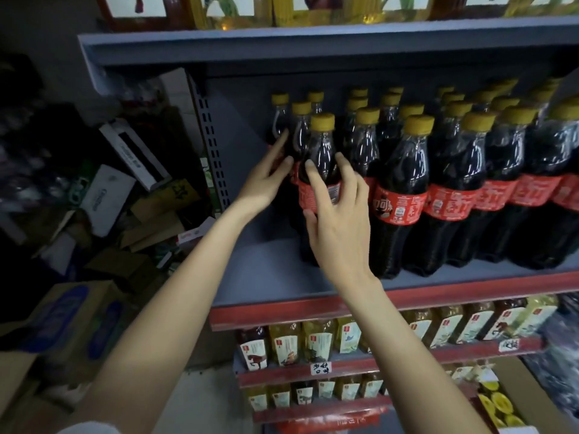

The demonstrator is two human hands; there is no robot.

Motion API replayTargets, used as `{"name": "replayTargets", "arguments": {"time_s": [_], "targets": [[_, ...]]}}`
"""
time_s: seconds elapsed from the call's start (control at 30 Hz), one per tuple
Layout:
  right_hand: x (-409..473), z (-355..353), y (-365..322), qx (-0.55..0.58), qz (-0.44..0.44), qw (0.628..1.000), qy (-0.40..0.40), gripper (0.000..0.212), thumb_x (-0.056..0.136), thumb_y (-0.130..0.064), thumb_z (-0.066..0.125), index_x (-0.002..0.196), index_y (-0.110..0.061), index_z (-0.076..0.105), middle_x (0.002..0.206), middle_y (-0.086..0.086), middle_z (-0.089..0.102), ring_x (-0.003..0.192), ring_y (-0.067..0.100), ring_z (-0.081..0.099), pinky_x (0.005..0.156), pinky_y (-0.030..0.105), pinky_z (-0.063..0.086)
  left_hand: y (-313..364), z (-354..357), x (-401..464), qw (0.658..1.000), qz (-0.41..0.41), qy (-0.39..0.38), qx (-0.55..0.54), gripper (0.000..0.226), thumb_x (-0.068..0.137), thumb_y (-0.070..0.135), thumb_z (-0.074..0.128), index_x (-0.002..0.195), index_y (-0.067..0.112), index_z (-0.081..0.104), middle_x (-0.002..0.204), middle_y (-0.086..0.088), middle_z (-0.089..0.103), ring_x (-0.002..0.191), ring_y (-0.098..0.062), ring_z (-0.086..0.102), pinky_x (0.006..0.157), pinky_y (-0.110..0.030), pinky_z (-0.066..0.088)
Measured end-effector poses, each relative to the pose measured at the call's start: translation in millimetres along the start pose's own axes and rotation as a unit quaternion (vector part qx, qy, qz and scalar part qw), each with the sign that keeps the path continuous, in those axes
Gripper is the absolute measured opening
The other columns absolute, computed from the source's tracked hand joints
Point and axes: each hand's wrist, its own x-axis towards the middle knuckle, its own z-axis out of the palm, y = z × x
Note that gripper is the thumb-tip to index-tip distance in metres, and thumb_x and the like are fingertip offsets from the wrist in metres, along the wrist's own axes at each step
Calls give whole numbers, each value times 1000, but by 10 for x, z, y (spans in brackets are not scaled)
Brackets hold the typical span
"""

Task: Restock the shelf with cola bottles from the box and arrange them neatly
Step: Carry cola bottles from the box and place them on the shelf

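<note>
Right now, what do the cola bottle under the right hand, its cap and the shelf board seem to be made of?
Cola bottle: clear glossy plastic, apparently; highlights gleam on its shoulder, and a red printed label wraps it.
Cap: yellow, matte, probably plastic with a ribbed side.
Shelf board: smooth grey, likely painted metal, with a red front strip.

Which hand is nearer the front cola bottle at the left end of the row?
Right. The right hand lies on the front cola bottle, fingers around its label. The left hand reaches past its left side, towards the bottles behind.

1 head-worn camera looks forward and slightly down, close to the shelf point(269, 277) front.
</note>
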Motion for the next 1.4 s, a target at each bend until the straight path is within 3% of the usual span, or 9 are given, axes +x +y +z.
{"name": "replayTargets", "arguments": {"time_s": [0.2, 0.33, 0.5, 0.7, 0.8, 0.9, 1.03, 1.2, 1.4], "targets": [[-108, -53, -104, 57, -26, 993, 98, 40, 88, -10, 63, 127, -8, 59, 134, 21, 52, 123, 35, 43, 98, 47, 40, 236, -37, -407, 999, -15, 34, -14, 48, 101, 17, 44, 147, 19, 31, 145, 5, 42, 130, -2, 40, 114, -33, 33], [-141, -91, -475, 161, -53, 969, 177, 27, 89, -9, 63, 116, -7, 63, 121, 14, 62, 117, 28, 49, 97, 42, 40, 394, -266, -1032, 991, 40, 97, 77, 39, 99, 19, 49, 138, 17, 45, 128, 9, 56, 121, 2, 50, 102, -22, 42], [-359, -35, -1279, 336, -80, 921, 181, 21, 92, -11, 59, 112, -10, 54, 95, 12, 67, 91, 25, 58, 84, 38, 41, 452, -777, -2051, 911, 146, 286, 258, 22, 96, 18, 51, 113, 12, 65, 100, 9, 68, 98, -10, 63, 86, -30, 51], [-1053, 419, -2478, 511, -118, 852, -8, 22, 92, -10, 57, 114, -5, 54, 108, 6, 59, 102, 20, 56, 94, 26, 42, 34, -1741, -3506, 810, 77, 404, 419, 21, 91, 17, 53, 95, 8, 72, 82, -3, 71, 77, -18, 64, 74, -31, 47], [-1572, 795, -3065, 523, -103, 827, -179, 27, 93, -16, 55, 115, -1, 59, 112, 11, 63, 108, 22, 56, 97, 32, 44, -339, -2234, -4317, 805, -75, 399, 434, 22, 88, 23, 52, 91, 13, 71, 90, -3, 72, 80, -22, 65, 71, -35, 48], [-2060, 1148, -3614, 503, -82, 796, -327, 36, 93, -25, 54, 120, -1, 58, 116, 7, 61, 109, 19, 54, 95, 23, 40, -728, -2673, -5061, 790, -259, 397, 387, 32, 82, 36, 47, 95, 17, 68, 98, 1, 72, 89, -24, 65, 71, -36, 49], [-2537, 1592, -4237, 436, -91, 745, -496, 38, 93, -18, 60, 129, -9, 54, 126, 5, 60, 116, 22, 55, 93, 25, 40, -1135, -3117, -5797, 751, -403, 432, 294, 34, 80, 36, 53, 107, 22, 66, 99, 8, 71, 90, -14, 66, 71, -28, 49], [-2802, 2229, -4884, 373, -146, 710, -579, 43, 92, -16, 62, 134, -10, 52, 129, 6, 60, 115, 24, 57, 90, 30, 45, -1696, -3711, -6341, 713, -501, 444, 209, 26, 81, 29, 57, 104, 21, 65, 97, 9, 70, 90, -14, 67, 76, -33, 53], [-2642, 3234, -5790, 382, -199, 684, -589, 46, 91, -15, 63, 135, -11, 50, 128, 7, 59, 117, 25, 55, 87, 25, 40, -2450, -4732, -6372, 666, -541, 469, 209, 22, 86, 21, 61, 106, 17, 66, 104, -1, 69, 94, -19, 65, 77, -28, 47]]}}
